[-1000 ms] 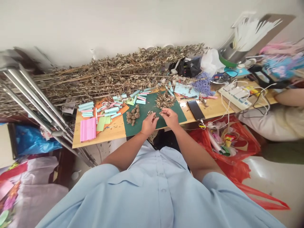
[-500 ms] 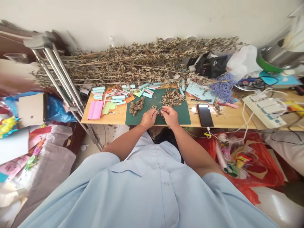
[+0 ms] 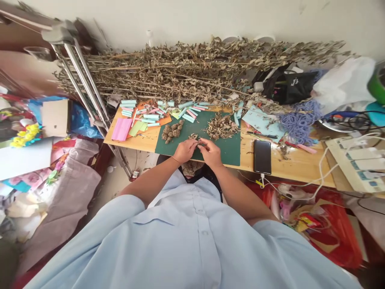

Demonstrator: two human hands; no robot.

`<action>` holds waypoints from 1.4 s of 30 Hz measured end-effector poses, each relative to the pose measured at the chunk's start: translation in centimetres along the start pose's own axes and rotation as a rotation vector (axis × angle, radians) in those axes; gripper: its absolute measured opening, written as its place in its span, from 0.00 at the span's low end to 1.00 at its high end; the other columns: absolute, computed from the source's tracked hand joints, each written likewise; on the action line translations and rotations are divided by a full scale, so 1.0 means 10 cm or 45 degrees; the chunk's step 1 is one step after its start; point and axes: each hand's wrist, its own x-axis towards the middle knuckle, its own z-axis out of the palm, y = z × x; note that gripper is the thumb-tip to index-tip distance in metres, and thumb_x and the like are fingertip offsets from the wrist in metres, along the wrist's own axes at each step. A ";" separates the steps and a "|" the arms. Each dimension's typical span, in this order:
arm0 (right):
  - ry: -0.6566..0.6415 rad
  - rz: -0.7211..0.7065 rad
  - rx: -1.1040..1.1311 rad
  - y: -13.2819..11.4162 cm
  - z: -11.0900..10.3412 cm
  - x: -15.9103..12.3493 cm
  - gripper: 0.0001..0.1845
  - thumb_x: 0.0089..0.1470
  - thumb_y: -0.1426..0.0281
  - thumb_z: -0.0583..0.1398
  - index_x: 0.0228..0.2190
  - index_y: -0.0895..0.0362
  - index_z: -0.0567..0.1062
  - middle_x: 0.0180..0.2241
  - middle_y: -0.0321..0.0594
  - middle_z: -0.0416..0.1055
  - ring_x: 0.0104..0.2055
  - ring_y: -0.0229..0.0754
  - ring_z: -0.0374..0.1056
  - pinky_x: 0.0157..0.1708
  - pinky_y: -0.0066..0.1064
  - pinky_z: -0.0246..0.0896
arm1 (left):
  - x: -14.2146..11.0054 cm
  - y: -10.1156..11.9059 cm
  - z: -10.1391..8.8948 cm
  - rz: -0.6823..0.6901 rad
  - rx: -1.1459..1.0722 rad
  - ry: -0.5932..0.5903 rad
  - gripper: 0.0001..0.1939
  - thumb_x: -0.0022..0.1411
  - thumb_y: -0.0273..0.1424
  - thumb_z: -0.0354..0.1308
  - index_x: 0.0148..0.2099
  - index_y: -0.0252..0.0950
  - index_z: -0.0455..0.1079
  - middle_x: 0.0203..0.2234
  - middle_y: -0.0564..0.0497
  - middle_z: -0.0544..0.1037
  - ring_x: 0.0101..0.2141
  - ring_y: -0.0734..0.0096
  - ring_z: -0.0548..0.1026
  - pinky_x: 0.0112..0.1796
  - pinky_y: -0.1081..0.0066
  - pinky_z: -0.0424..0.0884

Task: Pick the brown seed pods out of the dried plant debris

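- Pale wall behind; against it, one wooden table, crowded.
- Along the far side, one long mass of dried stems, too tangled to count.
- At the near edge, one green mat.
- Far to the right, one power strip.
- On the mat's right part, one broad pile of dried leaves.
- Just right of the mat, one phone.
- Left hand and right hand, two in all, over the mat's near part: gap between them now closed, fingers curled, fingertips meeting or nearly so; probably both busy at one small spot (whether pinching a scrap, cannot tell).
- Beyond and left of the left hand, brown clumps, perhaps a dozen (some overlapping).
- Just beyond the fingertips, one little heap of leaf bits.
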 end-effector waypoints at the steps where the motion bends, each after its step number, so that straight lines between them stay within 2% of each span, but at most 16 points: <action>1: 0.005 0.002 -0.006 0.02 0.01 0.00 0.23 0.57 0.58 0.62 0.52 0.51 0.77 0.45 0.42 0.80 0.35 0.43 0.74 0.46 0.40 0.73 | 0.00 0.00 0.00 0.011 0.010 -0.017 0.17 0.75 0.36 0.48 0.49 0.36 0.77 0.38 0.45 0.82 0.43 0.64 0.79 0.48 0.66 0.74; 5: 0.025 -0.048 -0.006 0.06 0.03 0.01 0.19 0.58 0.60 0.60 0.49 0.52 0.78 0.40 0.41 0.79 0.35 0.43 0.74 0.46 0.40 0.73 | -0.01 -0.04 0.01 0.057 0.051 -0.039 0.16 0.74 0.34 0.48 0.50 0.35 0.77 0.38 0.44 0.82 0.42 0.65 0.79 0.49 0.65 0.74; 9: 0.046 -0.054 -0.090 0.02 0.02 0.01 0.16 0.59 0.62 0.58 0.46 0.52 0.79 0.39 0.42 0.79 0.36 0.44 0.73 0.47 0.39 0.72 | 0.00 -0.06 0.03 0.061 0.094 -0.039 0.15 0.74 0.32 0.48 0.46 0.36 0.76 0.39 0.44 0.82 0.43 0.65 0.79 0.48 0.66 0.74; 14: 0.131 -0.030 -0.121 0.00 0.00 0.03 0.15 0.59 0.61 0.58 0.44 0.52 0.78 0.39 0.42 0.78 0.34 0.44 0.72 0.45 0.40 0.71 | 0.01 -0.08 0.08 0.005 0.071 0.085 0.13 0.72 0.31 0.50 0.47 0.36 0.76 0.40 0.44 0.82 0.44 0.64 0.80 0.49 0.65 0.75; 19: 0.171 0.026 -0.119 -0.01 0.03 0.07 0.13 0.58 0.59 0.59 0.39 0.52 0.79 0.41 0.43 0.79 0.34 0.44 0.73 0.44 0.39 0.72 | 0.01 -0.12 0.12 -0.009 0.030 0.131 0.12 0.71 0.31 0.53 0.49 0.37 0.76 0.44 0.45 0.82 0.47 0.63 0.80 0.51 0.64 0.76; 23: 0.165 0.128 -0.067 -0.08 0.03 0.08 0.16 0.59 0.57 0.58 0.40 0.51 0.80 0.38 0.41 0.80 0.27 0.42 0.72 0.39 0.38 0.73 | 0.02 -0.12 0.12 -0.021 0.005 0.148 0.11 0.69 0.29 0.54 0.50 0.37 0.75 0.45 0.45 0.82 0.49 0.63 0.79 0.53 0.62 0.76; 26: 0.187 0.131 -0.078 -0.12 -0.07 0.14 0.19 0.61 0.57 0.56 0.45 0.52 0.80 0.37 0.41 0.80 0.27 0.43 0.72 0.36 0.38 0.73 | 0.02 -0.11 0.10 0.016 -0.030 0.148 0.13 0.68 0.25 0.53 0.50 0.36 0.76 0.45 0.44 0.82 0.49 0.63 0.79 0.53 0.62 0.76; 28: 0.244 0.095 -0.179 -0.14 -0.19 0.26 0.21 0.62 0.58 0.54 0.48 0.52 0.79 0.39 0.42 0.81 0.30 0.45 0.74 0.38 0.39 0.72 | 0.01 -0.11 0.11 0.037 -0.051 0.150 0.14 0.69 0.24 0.51 0.51 0.36 0.75 0.46 0.44 0.82 0.50 0.63 0.79 0.54 0.62 0.76; 30: 0.263 0.013 -0.357 -0.15 -0.31 0.44 0.20 0.63 0.59 0.53 0.47 0.52 0.79 0.42 0.43 0.81 0.39 0.47 0.76 0.44 0.40 0.71 | 0.01 -0.13 0.12 0.036 -0.059 0.162 0.16 0.70 0.25 0.51 0.55 0.36 0.74 0.48 0.43 0.81 0.52 0.62 0.79 0.55 0.61 0.75; 33: 0.121 -0.124 -0.618 -0.20 -0.42 0.77 0.18 0.62 0.64 0.56 0.50 0.52 0.79 0.45 0.43 0.80 0.45 0.49 0.75 0.50 0.40 0.68 | 0.01 -0.16 0.16 0.000 -0.059 0.176 0.19 0.71 0.27 0.51 0.61 0.36 0.70 0.52 0.42 0.80 0.53 0.60 0.78 0.57 0.59 0.74; 36: -0.005 -0.203 -0.920 -0.26 -0.43 1.02 0.17 0.60 0.67 0.58 0.49 0.51 0.79 0.46 0.43 0.80 0.47 0.51 0.74 0.49 0.40 0.67 | 0.02 -0.18 0.17 0.005 -0.062 0.170 0.19 0.70 0.27 0.52 0.61 0.36 0.70 0.51 0.43 0.80 0.54 0.61 0.78 0.57 0.60 0.74; 39: -0.090 -0.154 -1.187 -0.30 -0.36 1.16 0.18 0.59 0.69 0.59 0.50 0.51 0.79 0.45 0.46 0.80 0.46 0.52 0.75 0.46 0.40 0.68 | 0.02 -0.16 0.15 0.038 -0.070 0.156 0.16 0.69 0.27 0.54 0.56 0.35 0.73 0.50 0.42 0.81 0.53 0.62 0.79 0.57 0.61 0.74; 42: -0.148 -0.101 -1.313 -0.28 -0.31 1.22 0.20 0.58 0.71 0.58 0.52 0.52 0.78 0.44 0.49 0.80 0.44 0.55 0.75 0.43 0.41 0.68 | 0.02 -0.14 0.12 0.042 -0.059 0.141 0.14 0.68 0.26 0.55 0.54 0.35 0.75 0.49 0.43 0.81 0.51 0.61 0.79 0.55 0.61 0.75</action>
